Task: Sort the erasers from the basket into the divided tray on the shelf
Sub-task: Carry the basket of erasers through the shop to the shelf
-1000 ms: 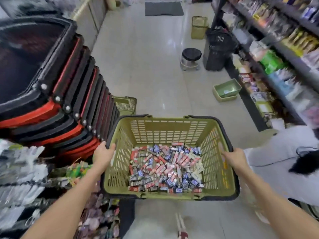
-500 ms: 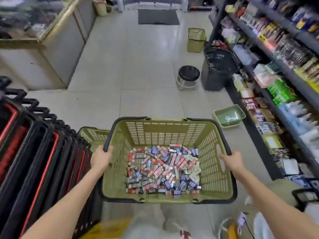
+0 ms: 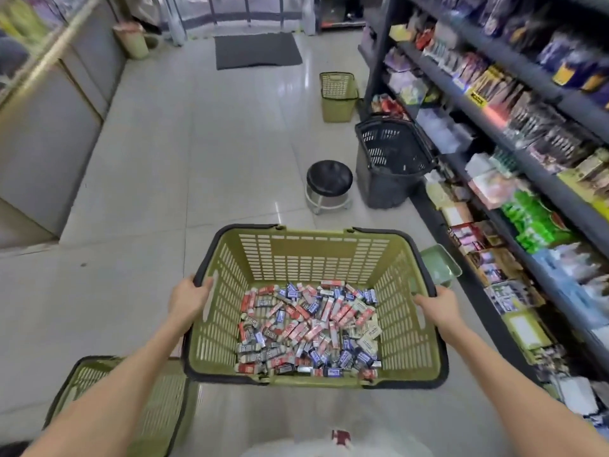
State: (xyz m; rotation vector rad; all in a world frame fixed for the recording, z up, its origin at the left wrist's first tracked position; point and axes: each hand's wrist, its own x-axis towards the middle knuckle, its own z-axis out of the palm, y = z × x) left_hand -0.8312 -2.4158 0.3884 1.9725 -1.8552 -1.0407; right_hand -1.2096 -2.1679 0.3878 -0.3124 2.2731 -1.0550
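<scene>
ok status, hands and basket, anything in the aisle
Left hand and right hand grip the side rims of the green basket. Erasers piled inside it. Black stool and black basket on the floor ahead.

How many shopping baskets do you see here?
4: held basket; floor basket lower left; black basket beside the shelves; far green basket beyond it. More may be hidden.
</scene>
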